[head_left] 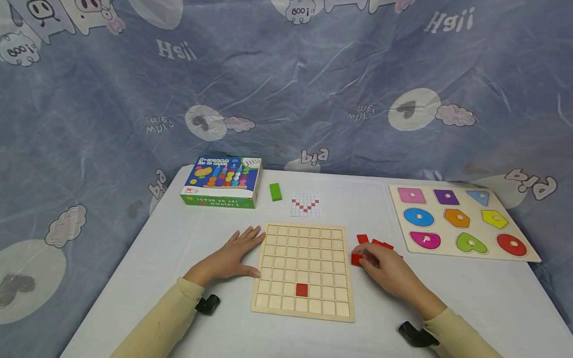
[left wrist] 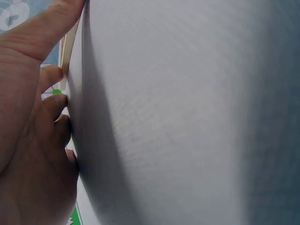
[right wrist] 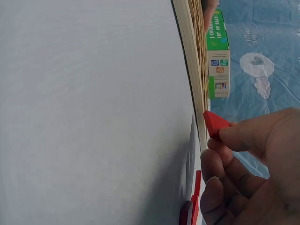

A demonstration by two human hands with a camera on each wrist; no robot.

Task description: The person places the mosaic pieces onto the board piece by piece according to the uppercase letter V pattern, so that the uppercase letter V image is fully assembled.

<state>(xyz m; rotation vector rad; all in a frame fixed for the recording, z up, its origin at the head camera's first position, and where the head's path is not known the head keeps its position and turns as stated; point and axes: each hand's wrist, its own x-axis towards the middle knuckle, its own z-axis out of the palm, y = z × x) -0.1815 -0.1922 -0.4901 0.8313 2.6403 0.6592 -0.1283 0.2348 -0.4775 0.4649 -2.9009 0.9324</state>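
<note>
A wooden grid board (head_left: 290, 266) lies on the white table, with one red square tile (head_left: 302, 290) set in a cell of its second row from the front. My left hand (head_left: 233, 256) is spread flat, its thumb and fingertips at the board's left edge. Right of the board, my right hand (head_left: 387, 268) pinches a red square tile (right wrist: 214, 124) between thumb and fingers. Several loose red tiles (head_left: 362, 239) lie around and partly beneath that hand. Behind the board sits a small pattern card (head_left: 306, 205) with a red V of squares on a grid.
A boxed bead toy (head_left: 221, 182) stands at the back left, with a green block (head_left: 275, 192) to its right. On the right side lies a shape puzzle board (head_left: 465, 221) with colored knobbed pieces. A patterned blue cloth (head_left: 286, 99) hangs behind the table.
</note>
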